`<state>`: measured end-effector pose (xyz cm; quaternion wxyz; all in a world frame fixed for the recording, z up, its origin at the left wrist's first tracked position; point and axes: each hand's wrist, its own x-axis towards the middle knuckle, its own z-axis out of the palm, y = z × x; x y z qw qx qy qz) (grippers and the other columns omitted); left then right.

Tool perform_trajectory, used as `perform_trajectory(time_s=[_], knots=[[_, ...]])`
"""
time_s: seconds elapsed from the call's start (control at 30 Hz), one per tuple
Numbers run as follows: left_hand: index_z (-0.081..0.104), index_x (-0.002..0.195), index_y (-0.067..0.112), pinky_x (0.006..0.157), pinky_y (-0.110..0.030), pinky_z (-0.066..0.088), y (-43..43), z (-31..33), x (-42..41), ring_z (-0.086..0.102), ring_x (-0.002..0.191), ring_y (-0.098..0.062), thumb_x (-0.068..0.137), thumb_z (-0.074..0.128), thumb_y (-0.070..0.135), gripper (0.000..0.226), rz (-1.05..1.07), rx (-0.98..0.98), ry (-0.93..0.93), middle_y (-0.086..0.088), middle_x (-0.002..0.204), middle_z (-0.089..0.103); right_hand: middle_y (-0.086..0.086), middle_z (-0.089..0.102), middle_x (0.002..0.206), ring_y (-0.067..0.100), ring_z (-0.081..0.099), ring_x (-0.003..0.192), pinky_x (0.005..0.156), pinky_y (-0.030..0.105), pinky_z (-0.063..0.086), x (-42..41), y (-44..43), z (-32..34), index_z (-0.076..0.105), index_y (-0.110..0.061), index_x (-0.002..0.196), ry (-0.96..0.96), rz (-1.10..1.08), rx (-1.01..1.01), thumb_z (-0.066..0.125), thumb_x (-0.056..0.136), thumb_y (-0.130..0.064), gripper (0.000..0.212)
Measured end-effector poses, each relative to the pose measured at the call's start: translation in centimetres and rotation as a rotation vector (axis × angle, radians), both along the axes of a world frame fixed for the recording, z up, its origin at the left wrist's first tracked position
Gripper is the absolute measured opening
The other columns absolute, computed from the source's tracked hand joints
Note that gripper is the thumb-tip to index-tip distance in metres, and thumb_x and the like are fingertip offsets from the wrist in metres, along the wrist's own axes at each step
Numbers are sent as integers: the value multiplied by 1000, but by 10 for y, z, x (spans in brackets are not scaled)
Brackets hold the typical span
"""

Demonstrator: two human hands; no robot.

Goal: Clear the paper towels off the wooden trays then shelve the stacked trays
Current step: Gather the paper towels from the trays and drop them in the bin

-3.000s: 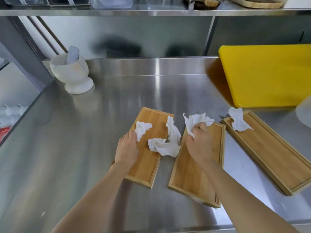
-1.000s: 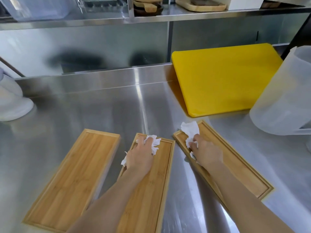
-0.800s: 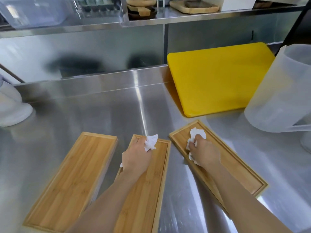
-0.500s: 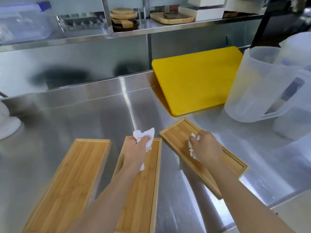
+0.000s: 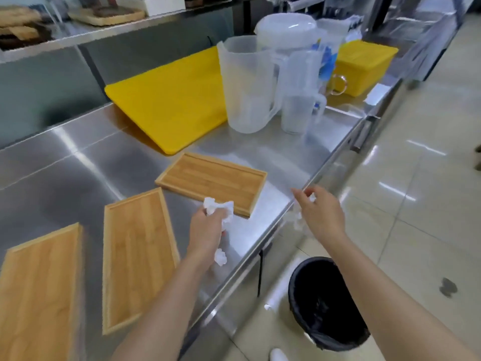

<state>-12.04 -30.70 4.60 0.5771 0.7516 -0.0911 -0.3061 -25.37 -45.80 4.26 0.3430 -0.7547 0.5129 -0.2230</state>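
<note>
Three bare wooden trays lie on the steel counter: a left tray [image 5: 39, 290], a middle tray [image 5: 135, 256] and a right tray [image 5: 213, 182]. My left hand [image 5: 207, 231] is above the counter's right end, closed on crumpled white paper towels [image 5: 218, 208]. My right hand [image 5: 321, 214] is past the counter edge, over the floor, its fingers loosely curled around a blurred wad of paper towel [image 5: 298, 217]. A black-lined bin [image 5: 325, 303] stands on the floor below my right arm.
A yellow cutting board [image 5: 169, 100] leans at the back. Clear plastic jugs [image 5: 250, 84] and a yellow tub [image 5: 361, 66] crowd the counter's right end. A steel shelf [image 5: 78, 29] above holds wooden boards. A tiled floor [image 5: 416, 204] lies to the right.
Both hands lifted the paper towels off the trays and moved right. My right hand has passed the counter edge, and the view has swung right to show the bin and floor.
</note>
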Motion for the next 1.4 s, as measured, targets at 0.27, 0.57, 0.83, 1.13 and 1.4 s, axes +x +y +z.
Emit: perform_trajectory(time_s=[0.27,0.57,0.83,1.13,1.4], knots=[[57,76,18,44,-21,30,-82,-18,-100,40,45,-11,81,45,3,20,-282,48,-31,7,52,49,5,60,95,24,52,91,74,34,36,-134,-44,-26,58,-9,92,-46,-247,155,49,87,-47,40],[43,112,13,70,-32,44,-169,-78,-206,45,92,-24,77,45,4,36,-379,243,44,-5,112,38,8,53,106,27,52,93,79,39,44,-243,-99,-76,43,-19,104,-122,-192,399,45,76,-30,30],[35,68,27,52,-22,34,-192,-165,-231,43,62,-17,77,34,6,23,-441,250,-169,-1,80,44,-2,49,101,17,42,98,77,24,33,-264,-109,-167,42,-5,110,-78,-146,259,34,79,13,36],[52,88,11,69,-34,42,-203,-351,-249,50,78,-23,87,51,10,1,-413,253,-485,-3,91,51,-5,40,104,17,42,96,82,16,28,-252,-109,-357,50,0,116,-33,-165,9,40,83,13,36],[4,146,36,117,-48,11,-169,-538,-260,7,144,-35,86,49,45,76,-1439,1055,-536,-6,160,1,21,19,153,38,28,136,104,49,30,-264,-80,-548,10,-25,143,822,485,354,57,82,-33,77]])
